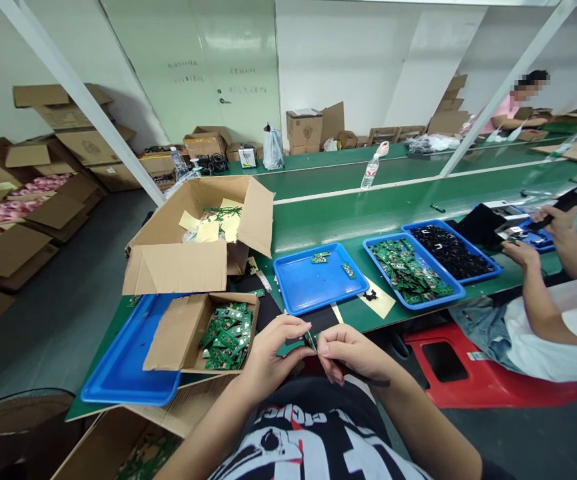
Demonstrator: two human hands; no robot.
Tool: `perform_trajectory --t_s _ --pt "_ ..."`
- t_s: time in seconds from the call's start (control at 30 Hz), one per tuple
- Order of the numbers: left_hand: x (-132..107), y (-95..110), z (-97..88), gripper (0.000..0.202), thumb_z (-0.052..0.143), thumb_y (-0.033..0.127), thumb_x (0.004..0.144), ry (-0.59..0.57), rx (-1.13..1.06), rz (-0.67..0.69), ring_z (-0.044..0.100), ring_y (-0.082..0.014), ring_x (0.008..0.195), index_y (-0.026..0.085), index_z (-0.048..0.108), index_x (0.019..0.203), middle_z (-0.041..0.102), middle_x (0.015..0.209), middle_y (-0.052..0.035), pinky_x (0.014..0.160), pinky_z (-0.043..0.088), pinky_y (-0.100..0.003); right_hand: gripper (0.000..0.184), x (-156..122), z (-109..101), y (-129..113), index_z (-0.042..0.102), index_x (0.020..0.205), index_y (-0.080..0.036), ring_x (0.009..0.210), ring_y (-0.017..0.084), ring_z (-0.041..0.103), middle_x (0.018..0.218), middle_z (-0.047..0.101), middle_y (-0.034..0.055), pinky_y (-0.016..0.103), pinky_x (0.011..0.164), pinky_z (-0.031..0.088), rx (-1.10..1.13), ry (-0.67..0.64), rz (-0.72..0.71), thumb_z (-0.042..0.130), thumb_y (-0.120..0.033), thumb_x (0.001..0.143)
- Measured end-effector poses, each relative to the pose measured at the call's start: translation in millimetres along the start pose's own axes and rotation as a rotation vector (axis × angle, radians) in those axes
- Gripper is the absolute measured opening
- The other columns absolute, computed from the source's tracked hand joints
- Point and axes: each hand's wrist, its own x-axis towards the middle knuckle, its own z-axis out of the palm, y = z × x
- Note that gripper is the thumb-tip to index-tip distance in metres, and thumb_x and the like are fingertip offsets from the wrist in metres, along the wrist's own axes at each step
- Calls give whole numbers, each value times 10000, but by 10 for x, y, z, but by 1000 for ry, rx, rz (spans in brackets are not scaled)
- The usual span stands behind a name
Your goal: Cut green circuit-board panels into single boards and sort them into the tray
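A small green circuit board is held up in front of my body, seen almost edge-on. My left hand pinches it between thumb and fingers from the left. From the other side, my right hand closes its thumb and fingertips at the board's right edge. A thin dark strip shows by my right wrist; I cannot make out what it is. Just left of my hands, a small open cardboard box holds many green boards. Beyond them, a blue tray carries several boards.
A large open carton and another blue tray stand at left. Right, one blue tray holds boards, another black parts. A co-worker's hands work beside a red stool. A bottle stands farther back.
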Motion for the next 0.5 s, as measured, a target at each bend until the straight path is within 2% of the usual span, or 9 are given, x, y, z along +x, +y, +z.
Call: perform_trajectory --t_s 0.17,0.3,0.37,0.43,0.5 --pt "-6 10 -7 284 646 134 697 -12 -42 -34 600 -159 806 190 571 964 615 886 -75 684 505 -285 289 -34 17 -24 512 535 -142 334 45 400 401 471 -46 172 360 294 -140 95 -48 568 -368 706" --pt "-37 1 23 245 652 139 689 -26 -128 -134 594 -171 808 188 590 920 612 866 -70 707 502 -316 271 -68 29 -13 525 586 -153 396 68 432 448 499 -29 193 395 323 -382 253 -130 561 -380 729" --pt "-59 -7 50 251 651 137 688 10 -245 -205 591 -174 830 196 589 924 598 880 -65 706 508 -314 228 -80 27 0 564 688 -156 459 90 473 518 542 -12 211 443 360 -541 384 -188 567 -379 735" --pt "-73 -11 73 273 648 137 691 76 -402 -267 591 -172 851 210 579 944 576 918 -59 705 515 -307 249 -89 19 10 573 877 -162 543 118 522 599 581 5 239 527 412 -634 483 -250 558 -377 752" --pt "-74 -11 85 271 645 148 696 141 -525 -309 591 -170 874 223 576 947 555 969 -57 697 518 -297 323 -97 11 11 519 1034 -166 663 147 566 704 615 32 277 641 449 -637 498 -314 529 -367 782"
